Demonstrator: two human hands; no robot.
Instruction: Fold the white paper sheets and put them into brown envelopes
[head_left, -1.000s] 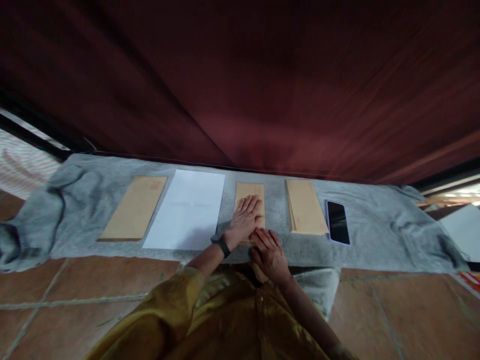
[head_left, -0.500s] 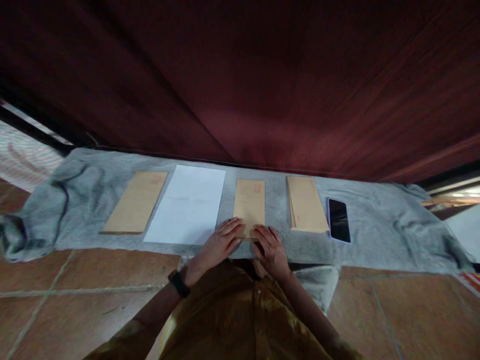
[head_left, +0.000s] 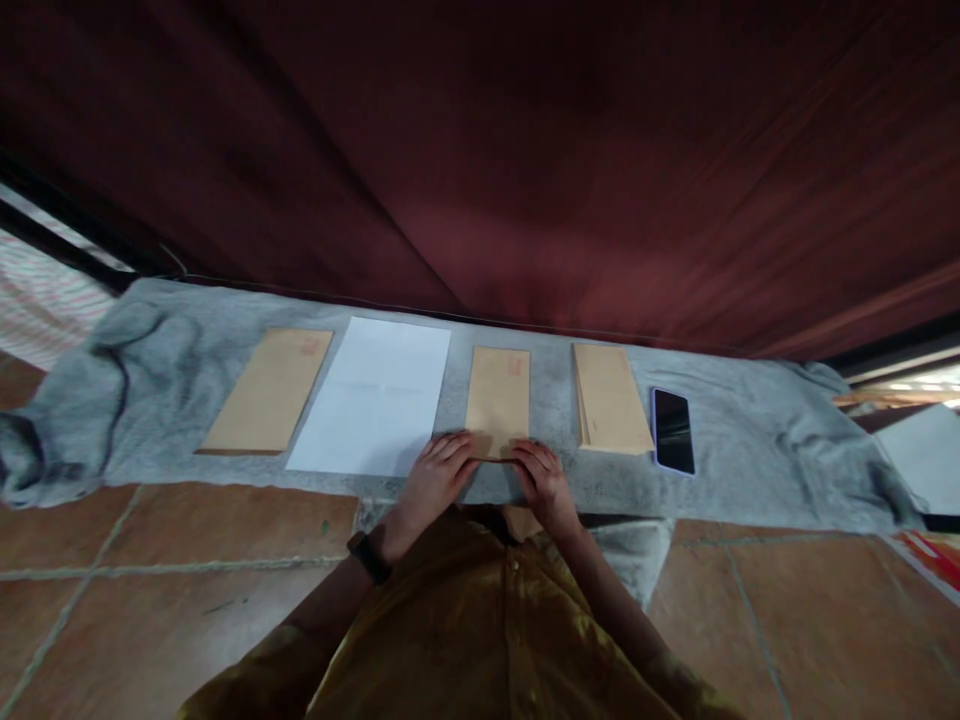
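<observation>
A brown paper envelope (head_left: 498,400) with small red print near its far right corner lies in front of me, its near edge slightly lifted. My left hand (head_left: 441,474) is closed on the near left corner, fingers on top and thumb at the edge. At the near right corner my right hand (head_left: 545,484) grips in the same way. Left of it lies a white sheet of paper (head_left: 371,400) with faint crease lines, close beside my left fingers. Farther left is another brown envelope (head_left: 266,392). To the right rests a small stack of brown envelopes (head_left: 613,398).
A phone (head_left: 673,432) with a dark screen and pale purple case lies right of the stack. Grey cloth (head_left: 750,440) covers the narrow surface, bunched at its left end. A dark red panel (head_left: 480,180) rises behind. Tiled floor (head_left: 202,530) shows below.
Both hands have shifted outward to the envelope's near corners, and its near edge now shows between them. The whole view has shifted slightly.
</observation>
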